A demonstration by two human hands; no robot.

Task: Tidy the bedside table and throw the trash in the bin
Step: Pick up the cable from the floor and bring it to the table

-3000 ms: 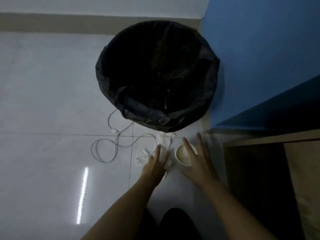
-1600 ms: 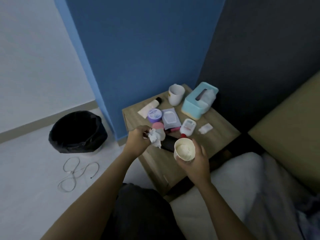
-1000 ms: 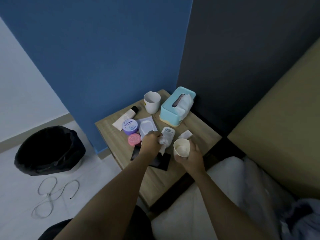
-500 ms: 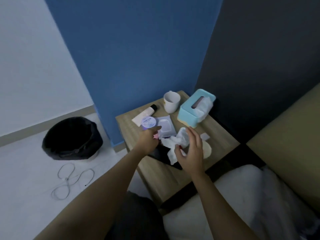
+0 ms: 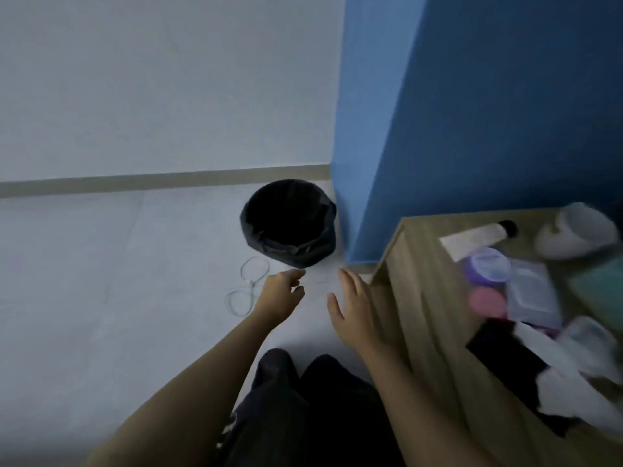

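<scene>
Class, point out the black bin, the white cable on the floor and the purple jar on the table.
Black bin [image 5: 289,221], head view, dark inside.
White cable [image 5: 250,285], head view, middle of loops.
Purple jar [image 5: 487,265], head view, lid.

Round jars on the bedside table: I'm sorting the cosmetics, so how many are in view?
2. A purple jar lies near the tube; a pink jar sits just in front of it, nearer the person. The table runs off frame, so others may be hidden.
</scene>
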